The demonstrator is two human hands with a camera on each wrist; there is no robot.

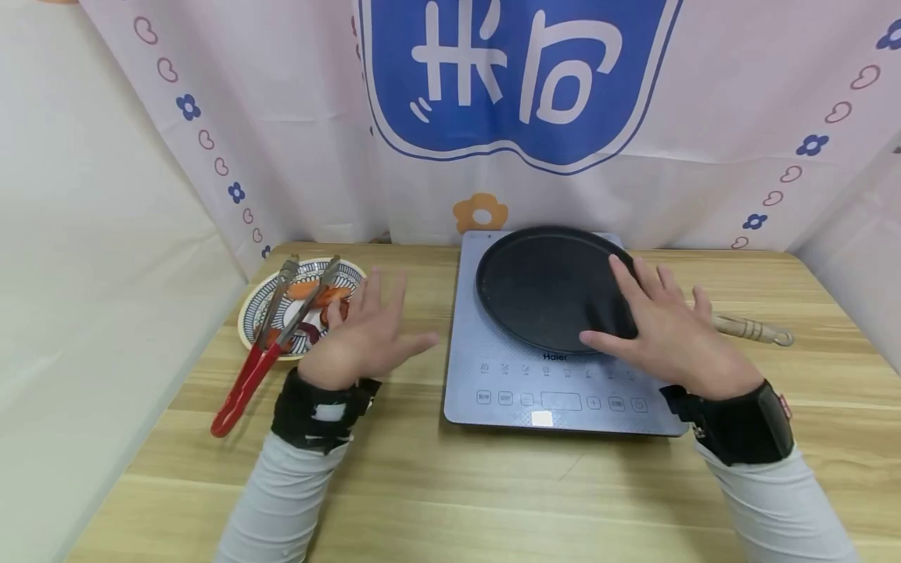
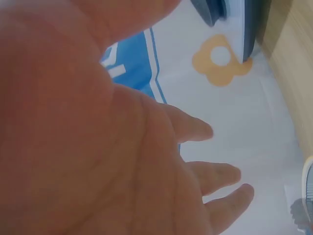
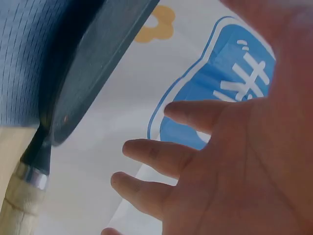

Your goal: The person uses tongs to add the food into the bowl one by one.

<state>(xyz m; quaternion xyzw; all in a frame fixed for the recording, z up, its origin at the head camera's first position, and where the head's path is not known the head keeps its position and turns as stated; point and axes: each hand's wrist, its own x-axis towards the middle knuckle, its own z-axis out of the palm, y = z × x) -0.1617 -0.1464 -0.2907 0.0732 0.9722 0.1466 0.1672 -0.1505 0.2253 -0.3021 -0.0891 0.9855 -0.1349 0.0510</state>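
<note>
My left hand (image 1: 362, 336) is spread with nothing in it, beside the right edge of a patterned plate (image 1: 248, 320). On that plate lie orange and dark red food pieces (image 1: 304, 290), partly hidden by my fingers. Tongs with red handles (image 1: 246, 387) rest across its rim, their metal arms apart. A flat black pan (image 1: 549, 289) sits on a grey induction cooker (image 1: 464, 375). Over the pan's right side, my right hand (image 1: 669, 336) hovers with fingers spread and holds nothing. The pan's wooden handle (image 1: 753, 328) points right, its inner end hidden behind that hand.
Everything stands on a light wooden table (image 1: 493, 500). A white curtain (image 1: 296, 156) with a blue emblem hangs close behind the cooker. At the left, a pale wall (image 1: 91, 258) borders the table.
</note>
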